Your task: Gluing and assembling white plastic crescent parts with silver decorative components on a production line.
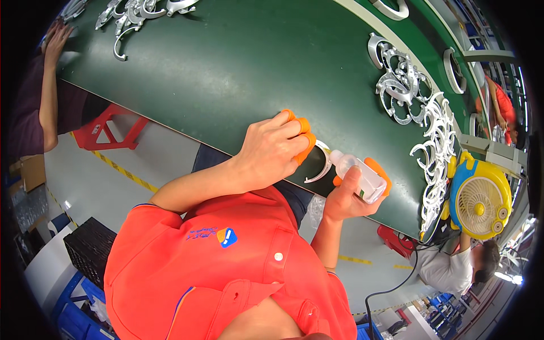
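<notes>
My right hand pinches a bottle, seemingly dosing the ten-o'clock white arc; left hand curls, hold unclear; next wants steadiness.

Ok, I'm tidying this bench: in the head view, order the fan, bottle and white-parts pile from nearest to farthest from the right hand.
1. Bottle, in the right hand.
2. White-parts pile, to its right.
3. Fan, farther right.

Yellow-blue fan, red stool
</notes>
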Demonstrator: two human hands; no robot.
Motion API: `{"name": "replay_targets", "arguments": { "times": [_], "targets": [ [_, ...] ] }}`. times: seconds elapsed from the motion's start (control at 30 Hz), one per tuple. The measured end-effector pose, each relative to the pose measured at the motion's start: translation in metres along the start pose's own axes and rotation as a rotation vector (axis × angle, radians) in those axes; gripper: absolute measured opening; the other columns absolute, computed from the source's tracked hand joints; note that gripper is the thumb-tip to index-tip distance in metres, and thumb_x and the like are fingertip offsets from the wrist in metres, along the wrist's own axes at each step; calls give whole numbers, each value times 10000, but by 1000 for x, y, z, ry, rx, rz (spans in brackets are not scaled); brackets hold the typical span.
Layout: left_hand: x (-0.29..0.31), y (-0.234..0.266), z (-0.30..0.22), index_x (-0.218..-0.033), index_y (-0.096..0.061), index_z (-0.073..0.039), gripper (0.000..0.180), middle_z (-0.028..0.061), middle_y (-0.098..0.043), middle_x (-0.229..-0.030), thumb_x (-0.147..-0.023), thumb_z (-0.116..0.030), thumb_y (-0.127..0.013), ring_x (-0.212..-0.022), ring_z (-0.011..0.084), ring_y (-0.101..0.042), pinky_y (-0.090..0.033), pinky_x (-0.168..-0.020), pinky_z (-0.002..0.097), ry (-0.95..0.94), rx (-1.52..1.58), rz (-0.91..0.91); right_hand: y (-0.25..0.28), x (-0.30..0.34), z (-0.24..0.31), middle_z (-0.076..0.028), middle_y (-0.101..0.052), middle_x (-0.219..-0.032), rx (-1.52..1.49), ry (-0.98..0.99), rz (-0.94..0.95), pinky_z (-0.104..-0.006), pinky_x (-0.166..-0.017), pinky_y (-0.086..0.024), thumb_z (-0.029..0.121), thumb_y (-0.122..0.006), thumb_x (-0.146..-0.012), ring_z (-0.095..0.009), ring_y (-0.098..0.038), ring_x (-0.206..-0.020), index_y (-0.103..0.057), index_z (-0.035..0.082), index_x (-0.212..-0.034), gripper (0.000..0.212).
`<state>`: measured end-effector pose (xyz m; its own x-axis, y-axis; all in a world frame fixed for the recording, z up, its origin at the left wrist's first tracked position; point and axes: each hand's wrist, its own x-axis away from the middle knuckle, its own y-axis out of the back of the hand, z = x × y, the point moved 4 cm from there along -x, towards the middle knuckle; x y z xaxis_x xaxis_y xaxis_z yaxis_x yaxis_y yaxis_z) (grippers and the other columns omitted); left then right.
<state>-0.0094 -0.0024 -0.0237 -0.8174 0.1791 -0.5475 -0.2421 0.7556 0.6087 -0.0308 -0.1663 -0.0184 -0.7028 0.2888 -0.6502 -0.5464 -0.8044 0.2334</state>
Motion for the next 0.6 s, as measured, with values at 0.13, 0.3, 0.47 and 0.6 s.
{"name": "replay_targets", "arguments": {
  "times": [0.13,0.3,0.47,0.6],
  "targets": [
    [-2,11,6,-702,-578,-41,170,47,-558,-756,-644,20,-726,-631,208,-542,-437,-470,295,7,-20,-70,6,2,0,-143,-563,-778,-179,-134,-78,-250,-412,-430,205,-666,-793,-149,-523,-520,-471,-70,-954,373],
    [-2,28,22,-734,-577,-20,162,75,-568,-769,-672,40,-715,-640,238,-542,-437,-515,317,91,-95,-100,6,8,2,-146,-553,-742,-174,-45,-173,-238,-367,-379,268,-664,-791,-140,-480,-447,-461,-63,-930,412],
    [0,28,25,-738,-574,-10,167,81,-570,-770,-670,56,-711,-639,240,-531,-424,-514,314,97,-93,-112,6,22,-2,-150,-582,-866,-151,-126,5,-277,-532,-476,292,-737,-750,-182,-551,-632,-442,-23,-957,479],
    [0,27,25,-737,-572,-9,170,81,-566,-765,-668,58,-712,-637,241,-527,-422,-515,316,93,-95,-103,7,24,-4,-152,-584,-872,-143,-112,60,-278,-535,-472,279,-739,-752,-183,-553,-633,-444,-20,-954,466]
  ]
}}
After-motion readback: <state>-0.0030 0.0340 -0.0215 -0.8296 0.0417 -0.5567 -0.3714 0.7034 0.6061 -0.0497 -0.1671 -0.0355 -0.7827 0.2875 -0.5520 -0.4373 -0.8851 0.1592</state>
